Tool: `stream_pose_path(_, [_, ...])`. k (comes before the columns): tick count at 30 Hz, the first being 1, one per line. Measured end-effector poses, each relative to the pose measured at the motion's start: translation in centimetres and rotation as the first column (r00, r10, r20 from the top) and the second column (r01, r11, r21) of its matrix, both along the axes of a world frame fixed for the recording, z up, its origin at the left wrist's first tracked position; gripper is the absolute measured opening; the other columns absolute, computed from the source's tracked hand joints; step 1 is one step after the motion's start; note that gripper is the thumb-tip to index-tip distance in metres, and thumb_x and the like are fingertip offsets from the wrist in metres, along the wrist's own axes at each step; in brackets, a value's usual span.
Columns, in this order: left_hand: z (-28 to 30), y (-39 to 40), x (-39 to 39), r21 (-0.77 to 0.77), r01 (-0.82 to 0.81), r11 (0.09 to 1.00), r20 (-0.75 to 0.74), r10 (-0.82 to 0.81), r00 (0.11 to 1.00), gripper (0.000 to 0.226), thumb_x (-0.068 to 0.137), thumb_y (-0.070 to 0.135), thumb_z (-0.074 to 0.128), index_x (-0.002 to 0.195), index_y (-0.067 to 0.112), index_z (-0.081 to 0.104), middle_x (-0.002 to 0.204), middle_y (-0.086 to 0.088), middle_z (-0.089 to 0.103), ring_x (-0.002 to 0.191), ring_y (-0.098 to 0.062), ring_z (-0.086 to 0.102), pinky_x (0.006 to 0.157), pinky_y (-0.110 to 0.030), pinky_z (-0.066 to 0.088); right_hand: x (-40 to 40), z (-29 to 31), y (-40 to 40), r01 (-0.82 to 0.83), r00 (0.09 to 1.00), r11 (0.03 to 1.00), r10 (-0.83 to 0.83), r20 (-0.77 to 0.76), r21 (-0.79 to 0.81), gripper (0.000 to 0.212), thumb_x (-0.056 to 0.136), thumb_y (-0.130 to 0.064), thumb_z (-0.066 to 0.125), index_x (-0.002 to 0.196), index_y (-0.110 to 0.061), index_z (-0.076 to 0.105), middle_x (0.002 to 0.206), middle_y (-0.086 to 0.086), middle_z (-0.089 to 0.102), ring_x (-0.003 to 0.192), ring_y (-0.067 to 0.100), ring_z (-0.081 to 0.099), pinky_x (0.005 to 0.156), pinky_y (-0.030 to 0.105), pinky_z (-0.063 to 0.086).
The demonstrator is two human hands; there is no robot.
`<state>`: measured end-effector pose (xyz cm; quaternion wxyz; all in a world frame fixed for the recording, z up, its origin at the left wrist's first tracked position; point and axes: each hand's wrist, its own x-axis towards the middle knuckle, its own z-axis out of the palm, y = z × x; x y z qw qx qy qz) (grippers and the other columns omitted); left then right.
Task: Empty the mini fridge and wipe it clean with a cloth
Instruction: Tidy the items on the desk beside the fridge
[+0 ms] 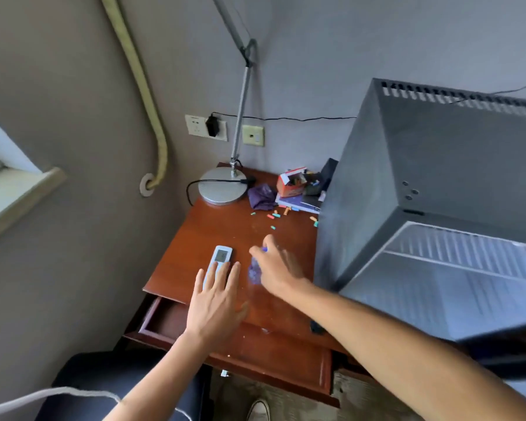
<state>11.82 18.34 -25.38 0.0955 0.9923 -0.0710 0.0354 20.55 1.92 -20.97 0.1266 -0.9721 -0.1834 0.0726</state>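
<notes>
Both bare forearms reach forward. The left hand lies flat, palm down, fingers straight and slightly spread. The right hand, motion-blurred, has its fingers curled around something small; the grip itself is unclear.

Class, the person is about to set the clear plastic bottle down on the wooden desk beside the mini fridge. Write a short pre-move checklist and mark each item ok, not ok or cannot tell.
1. Right hand grips the clear plastic bottle with the blue cap: ok, though blurred.
2. Bare patch of the reddish-brown wooden desk ahead of the bottle: ok.
3. Left hand rests flat on the white remote control, out of the bottle's way: ok.
4. Small coloured bits lie farther back, clear of the landing spot: ok.
5. Bottle cap tight: cannot tell.
6. Grey mini fridge emptied: cannot tell, its inside is blurred.
</notes>
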Motion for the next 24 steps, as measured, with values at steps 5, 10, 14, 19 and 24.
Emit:
stream_pose_path(5, [-1.3, -4.7, 0.0, -0.151, 0.173, 0.973, -0.073, -0.185, 0.98, 0.098, 0.071, 0.065, 0.059, 0.148, 0.007, 0.047, 0.144, -0.004, 0.06, 0.134, -0.027, 0.057, 0.112, -0.057, 0.042, -8.7, 1.6, -5.1, 0.044, 0.999, 0.996, -0.042, -0.025, 0.081, 0.029, 0.079, -0.034, 0.066, 0.106, -0.026, 0.055, 0.108, -0.004, 0.041, 0.075, 0.037, 0.061, 0.062, 0.042, 0.05])
stream_pose_path(10, [0.3, -11.8, -2.8, -0.386, 0.239, 0.891, -0.263, -0.355, 0.897, 0.057, 0.063, 0.048, 0.077, 0.111, 0.037, 0.047, 0.097, 0.02, 0.063, 0.104, -0.011, 0.061, 0.1, -0.034, 0.042, -15.2, 2.5, -12.0, 0.309, 0.951, 0.918, -0.294, -0.096, 0.25, 0.077, 0.073, -0.035, 0.075, 0.14, -0.043, 0.038, 0.131, -0.017, 0.051, 0.104, 0.015, 0.063, 0.087, 0.035, 0.054])
stream_pose_path(14, [2.1, -17.8, -3.6, -0.467, 0.236, 0.852, -0.285, -0.398, 0.872, 0.057, 0.065, 0.058, 0.077, 0.112, 0.039, 0.05, 0.092, 0.009, 0.072, 0.092, -0.025, 0.067, 0.073, -0.035, 0.047, -18.6, 0.6, -17.9, 0.651, 0.752, 0.378, -0.438, -0.492, 0.658, 0.086, 0.065, -0.004, 0.081, 0.138, -0.034, 0.046, 0.131, -0.006, 0.061, 0.106, 0.0, 0.064, 0.089, 0.021, 0.051])
stream_pose_path(19, [3.5, -23.6, -3.6, -0.46, 0.293, 0.838, -0.244, -0.436, 0.866, 0.076, 0.068, 0.071, 0.074, 0.133, 0.042, 0.047, 0.108, 0.012, 0.075, 0.103, -0.019, 0.069, 0.08, -0.032, 0.051, -19.4, 0.1, -23.6, 0.735, 0.678, 0.2, -0.182, -0.712, 0.648, 0.078, 0.067, 0.025, 0.068, 0.133, -0.015, 0.055, 0.113, 0.007, 0.073, 0.1, 0.018, 0.071, 0.077, 0.027, 0.056])
stream_pose_path(24, [4.4, -26.2, -2.8, -0.503, 0.238, 0.831, -0.222, -0.39, 0.893, 0.072, 0.075, 0.068, 0.075, 0.135, 0.041, 0.047, 0.111, 0.015, 0.072, 0.103, -0.019, 0.067, 0.078, -0.034, 0.05, -17.5, -0.3, -23.5, 0.728, 0.679, 0.329, -0.468, -0.566, 0.602, 0.021, 0.087, 0.005, 0.062, 0.108, 0.01, 0.061, 0.089, 0.04, 0.063, 0.075, 0.028, 0.058, 0.055, 0.02, 0.049])
